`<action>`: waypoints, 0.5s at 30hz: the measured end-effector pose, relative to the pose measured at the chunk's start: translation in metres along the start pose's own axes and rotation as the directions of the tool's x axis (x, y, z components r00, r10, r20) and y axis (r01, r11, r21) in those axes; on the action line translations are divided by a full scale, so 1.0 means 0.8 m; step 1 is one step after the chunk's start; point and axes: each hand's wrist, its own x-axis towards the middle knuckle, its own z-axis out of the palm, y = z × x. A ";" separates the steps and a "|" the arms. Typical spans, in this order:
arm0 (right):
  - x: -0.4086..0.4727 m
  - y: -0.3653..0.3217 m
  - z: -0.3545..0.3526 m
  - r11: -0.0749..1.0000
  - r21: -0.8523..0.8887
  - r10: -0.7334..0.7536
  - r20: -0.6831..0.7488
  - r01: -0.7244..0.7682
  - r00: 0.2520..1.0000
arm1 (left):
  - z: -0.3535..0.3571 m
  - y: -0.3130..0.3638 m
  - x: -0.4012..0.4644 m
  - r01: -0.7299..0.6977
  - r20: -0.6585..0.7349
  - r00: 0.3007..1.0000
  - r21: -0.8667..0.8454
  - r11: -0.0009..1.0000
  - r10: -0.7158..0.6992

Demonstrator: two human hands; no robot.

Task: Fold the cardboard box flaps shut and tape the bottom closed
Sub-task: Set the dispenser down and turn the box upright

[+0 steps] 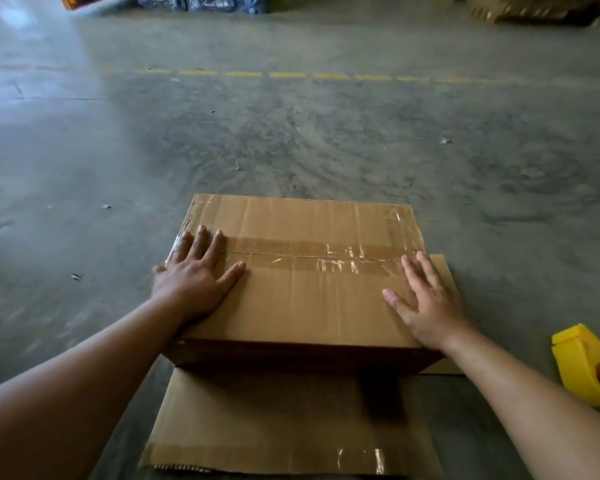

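A brown cardboard box (pixel 312 299) stands on the concrete floor with its upward-facing flaps folded shut. A strip of clear tape (pixel 309 258) runs left to right over the seam where the two flaps meet. My left hand (pixel 194 271) lies flat with fingers spread on the box's left end, fingertips on the tape. My right hand (pixel 426 299) lies flat with fingers spread on the right end, fingertips near the tape's end. Neither hand holds anything. A yellow tape dispenser (pixel 589 365) lies on the floor to the right of the box.
A loose cardboard flap (pixel 284 424) spreads on the floor in front of the box, another pokes out at the right (pixel 442 271). Dashed yellow floor line (pixel 284 75) lies beyond. Stacked cardboard (pixel 520 8) at far right, blue wrapped goods (pixel 201 1) far back.
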 end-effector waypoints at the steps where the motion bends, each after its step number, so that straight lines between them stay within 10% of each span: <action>1: -0.008 0.001 -0.001 1.000 0.011 -0.004 0.005 0.004 1.000 | 0.001 -0.002 -0.008 0.001 -0.004 1.000 -0.005 1.000 -0.001; 15: 0.009 -0.006 -0.045 1.000 -0.013 -0.021 -0.098 0.020 0.995 | -0.026 -0.048 0.011 0.032 -0.070 0.997 -0.120 0.992 -0.040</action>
